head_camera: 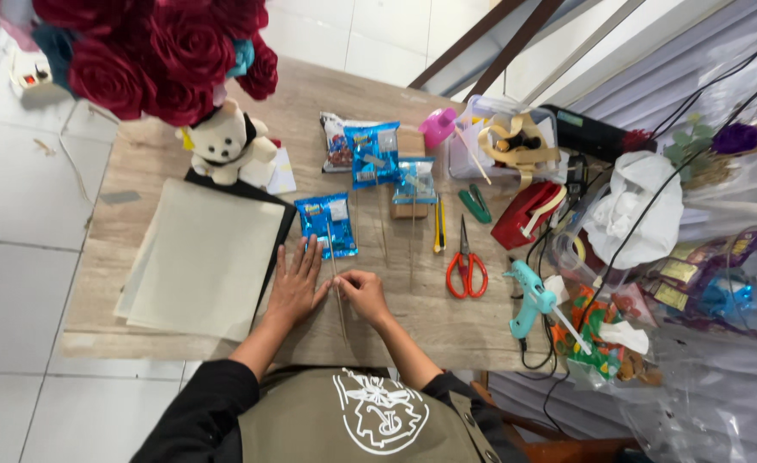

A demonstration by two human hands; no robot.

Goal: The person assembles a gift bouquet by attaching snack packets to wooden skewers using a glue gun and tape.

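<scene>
My left hand [297, 285] lies flat on the wooden table [138, 176], fingers spread, its fingertips touching the lower edge of a blue snack packet [327, 225]. My right hand [364, 293] sits just to its right, fingers pinched on a thin wooden skewer [338, 296] that runs from the packet toward me. Two more skewers [384, 230] lie on the table above my right hand.
Cream paper sheets [203, 257] on a black sheet lie left. A white teddy bear [222, 141] and red fabric roses [151, 56] stand at the back left. More blue packets [375, 153], orange scissors [466, 266], a teal glue gun [528, 298], a tape dispenser [524, 214] and plastic bags crowd the right.
</scene>
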